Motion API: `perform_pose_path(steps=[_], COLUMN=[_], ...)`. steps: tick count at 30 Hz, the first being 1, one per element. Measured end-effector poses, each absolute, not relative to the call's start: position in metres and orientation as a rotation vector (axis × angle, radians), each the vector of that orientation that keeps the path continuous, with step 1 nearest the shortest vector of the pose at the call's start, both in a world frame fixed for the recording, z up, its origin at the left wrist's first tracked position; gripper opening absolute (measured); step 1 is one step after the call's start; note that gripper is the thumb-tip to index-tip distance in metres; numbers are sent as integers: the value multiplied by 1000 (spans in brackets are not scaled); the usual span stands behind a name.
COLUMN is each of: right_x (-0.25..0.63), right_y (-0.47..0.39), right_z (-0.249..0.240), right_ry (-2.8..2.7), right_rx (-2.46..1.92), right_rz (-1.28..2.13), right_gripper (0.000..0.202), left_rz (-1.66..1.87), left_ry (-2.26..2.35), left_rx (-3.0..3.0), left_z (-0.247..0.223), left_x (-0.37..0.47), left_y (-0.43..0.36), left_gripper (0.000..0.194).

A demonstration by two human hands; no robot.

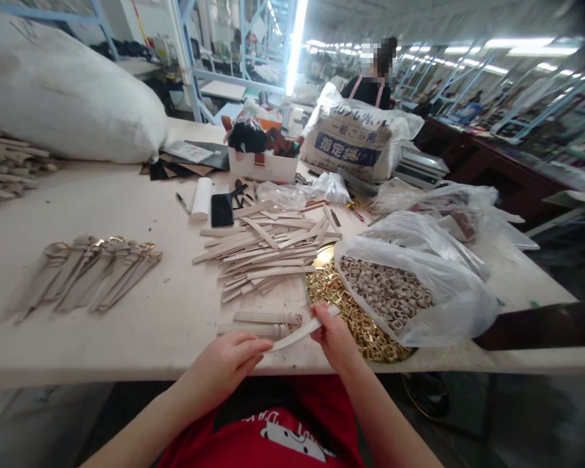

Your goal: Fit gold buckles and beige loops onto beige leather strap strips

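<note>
Where I lean over it, table [141, 221]: pale and broad, running beneath everything on it.
White sack [73, 84]: bulging at the far left, no writing I can read.
Printed bag [348, 146]: at the back, lettered 一般ごみ用, with 指定袋 on a blue band; the creased top line I can't fully read.
Red shirt [190, 448]: mine, with white lettering too folded to read and a cartoon face.
Clear bag [453, 318]: on my right, open over small beige loops [394, 292].
Strip pile [268, 250]: loosely crossed, beyond my hands.
Metal tray [324, 253]: gold buckles [336, 292] heaped in it, beside the clear bag.
Left hand [231, 361]: fingers together, closed on one end of the pale strip.
Right hand [336, 338]: thumb and fingers clamped on it near the other end.
Pale strip [299, 335]: slightly bowed between my hands, over the table's front.
</note>
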State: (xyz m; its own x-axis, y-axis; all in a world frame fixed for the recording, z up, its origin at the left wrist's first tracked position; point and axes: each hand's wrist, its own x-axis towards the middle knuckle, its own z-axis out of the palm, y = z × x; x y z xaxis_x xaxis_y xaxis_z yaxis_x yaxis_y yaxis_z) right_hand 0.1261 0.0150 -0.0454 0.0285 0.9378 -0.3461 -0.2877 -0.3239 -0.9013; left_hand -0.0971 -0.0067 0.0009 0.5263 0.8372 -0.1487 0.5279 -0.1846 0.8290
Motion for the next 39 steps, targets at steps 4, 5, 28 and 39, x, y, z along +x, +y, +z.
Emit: perform_pose_path(steps=[4, 5, 28, 39], right_x=[111, 110, 295, 161], right_y=[1, -1, 58, 6], right_z=[-36, -33, -39, -25], right_ry=[-1038, -1127, -1878, -1045], right_rx=[-1277, -1265, -2335, -1392], right_rz=[1523, 1540, -99, 1411], right_gripper=[30, 29, 19, 36], left_rz=[246, 246, 490, 615], left_ry=[966, 949, 825, 827], left_rx=[1374, 1274, 552, 482], left_z=[-6, -7, 4, 2], left_x=[-76, -68, -47, -43], left_y=[-2, 0, 8, 9], left_gripper=[38, 37, 38, 30])
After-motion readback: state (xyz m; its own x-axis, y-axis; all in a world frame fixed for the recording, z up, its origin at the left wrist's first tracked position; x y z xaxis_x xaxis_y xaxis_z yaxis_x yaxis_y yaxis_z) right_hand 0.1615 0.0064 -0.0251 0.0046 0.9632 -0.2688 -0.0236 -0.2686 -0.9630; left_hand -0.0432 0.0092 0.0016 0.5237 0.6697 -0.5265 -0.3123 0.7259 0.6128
